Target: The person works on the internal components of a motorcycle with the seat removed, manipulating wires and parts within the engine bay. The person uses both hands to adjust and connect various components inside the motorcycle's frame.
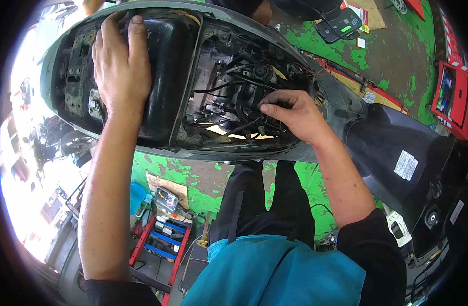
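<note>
A scooter body with its seat off lies across my view, its engine bay (229, 97) showing hoses, wires and metal parts. My left hand (122, 71) lies on the smooth black tank (165, 76) at the left of the bay, fingers stretched over its top, gripping nothing. Over the right part of the bay, my right hand (292, 112) is closed, thumb and forefinger pinched together beside the black cables (241, 109). Whatever may be between those fingertips is too small or hidden to make out. A round black part (262, 70) sits just beyond this hand.
At right stands the scooter's dark front panel (387, 148) with a white label. A red tool cart (450, 99) is beyond it. Below left are a red rack with blue trays (165, 239) and a blue basin (137, 196). Another person's arm (263, 13) shows at the top.
</note>
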{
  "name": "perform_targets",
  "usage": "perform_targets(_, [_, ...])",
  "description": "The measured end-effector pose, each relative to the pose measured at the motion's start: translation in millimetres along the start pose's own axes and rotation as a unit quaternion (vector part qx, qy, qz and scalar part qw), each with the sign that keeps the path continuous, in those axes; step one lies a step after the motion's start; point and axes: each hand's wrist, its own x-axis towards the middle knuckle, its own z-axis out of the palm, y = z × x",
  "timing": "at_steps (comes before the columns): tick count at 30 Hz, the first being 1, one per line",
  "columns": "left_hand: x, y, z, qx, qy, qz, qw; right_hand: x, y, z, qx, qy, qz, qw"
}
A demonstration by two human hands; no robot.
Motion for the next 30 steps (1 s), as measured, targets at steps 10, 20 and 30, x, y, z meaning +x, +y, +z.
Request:
perform_targets(10, [0,5,-4,0.014,-0.012,-0.011,1.0,-4,13,-1,0.094,0.008,0.001,0.996])
perform_targets(20, [1,5,-3,0.013,-0.011,-0.02,1.0,-7,29,13,0.134,0.056,0.006,0.989])
perform_targets(30, [2,6,-4,0.013,-0.014,-0.022,1.0,-9,25,6,0.185,0.091,0.043,0.978])
